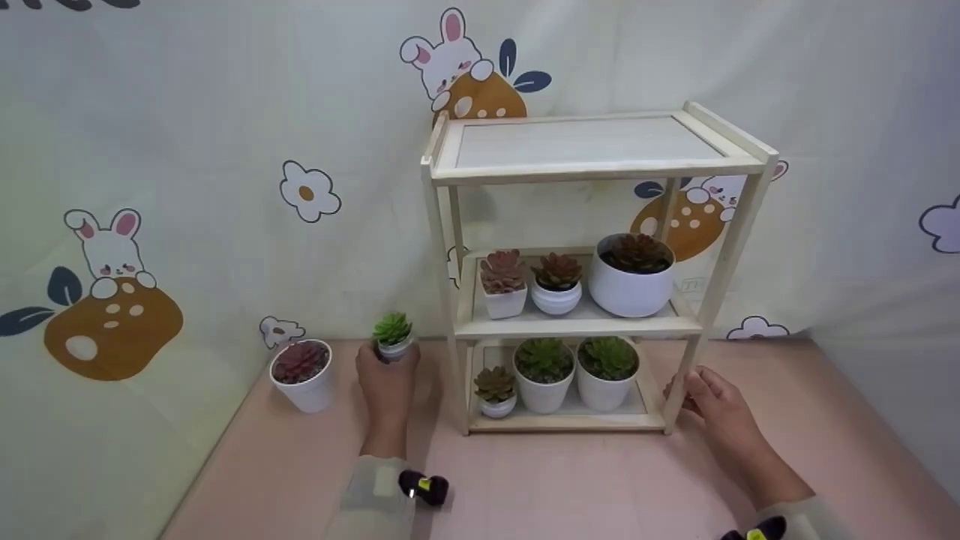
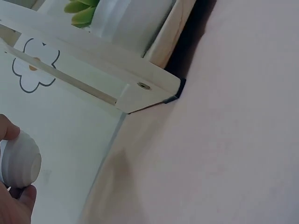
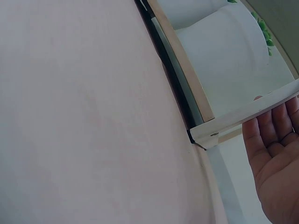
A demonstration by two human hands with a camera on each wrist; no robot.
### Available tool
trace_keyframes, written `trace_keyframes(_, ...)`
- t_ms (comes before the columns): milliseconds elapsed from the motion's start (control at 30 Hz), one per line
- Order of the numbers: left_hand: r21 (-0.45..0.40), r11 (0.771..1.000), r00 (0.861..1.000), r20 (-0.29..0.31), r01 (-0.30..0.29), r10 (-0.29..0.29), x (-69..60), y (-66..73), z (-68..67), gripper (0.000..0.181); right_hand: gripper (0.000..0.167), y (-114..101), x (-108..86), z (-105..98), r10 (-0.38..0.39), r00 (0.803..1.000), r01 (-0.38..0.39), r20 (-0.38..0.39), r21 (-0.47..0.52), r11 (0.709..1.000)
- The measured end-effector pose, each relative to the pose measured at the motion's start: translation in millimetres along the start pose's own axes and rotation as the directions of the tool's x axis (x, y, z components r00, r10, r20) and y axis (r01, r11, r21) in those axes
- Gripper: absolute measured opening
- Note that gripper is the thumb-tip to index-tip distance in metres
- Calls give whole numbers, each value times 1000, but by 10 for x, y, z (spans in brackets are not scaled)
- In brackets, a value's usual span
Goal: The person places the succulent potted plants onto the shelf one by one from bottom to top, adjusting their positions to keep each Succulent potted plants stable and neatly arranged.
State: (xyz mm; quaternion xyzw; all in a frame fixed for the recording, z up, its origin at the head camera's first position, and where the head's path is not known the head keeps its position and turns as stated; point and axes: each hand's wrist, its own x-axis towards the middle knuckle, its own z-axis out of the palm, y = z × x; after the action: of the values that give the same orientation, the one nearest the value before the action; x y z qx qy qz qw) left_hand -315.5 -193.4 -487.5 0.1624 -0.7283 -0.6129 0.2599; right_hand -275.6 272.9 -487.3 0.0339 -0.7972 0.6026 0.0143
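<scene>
My left hand (image 1: 388,390) pinches a small white pot (image 2: 23,161) with a bright green succulent (image 1: 392,328), held up off the table left of the wooden shelf (image 1: 577,328). Over in the left wrist view, thumb and fingers grasp the sides of the pot, its base showing. At the shelf's lower right, my right hand (image 1: 726,412) grips the front leg (image 3: 247,109); one fingertip peeks past the leg in the right wrist view. The middle tier carries a square pot (image 1: 505,301), a small round pot (image 1: 556,298) and a large round pot (image 1: 631,289).
On the bottom tier stand a small pot (image 1: 498,406) and two larger pots with green succulents (image 1: 544,386). A white pot with a reddish succulent (image 1: 306,382) sits on the pink tabletop (image 1: 555,487) at the left. A patterned cloth (image 1: 225,112) hangs behind.
</scene>
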Motion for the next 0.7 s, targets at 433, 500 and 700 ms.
trace_keyframes(433,-48,999,1000,-1,-24,24,-32,204,-43,67,56,3,-15,-5,-8,1000,8,-2,34,999)
trace_keyframes(500,-45,998,999,-6,-35,35,-38,233,-51,67,57,-5,-15,-5,-2,1000,2,-1,40,999)
trace_keyframes(700,-51,996,997,-22,-69,68,-72,353,-81,67,57,-10,-3,9,32,1000,-31,-1,58,998)
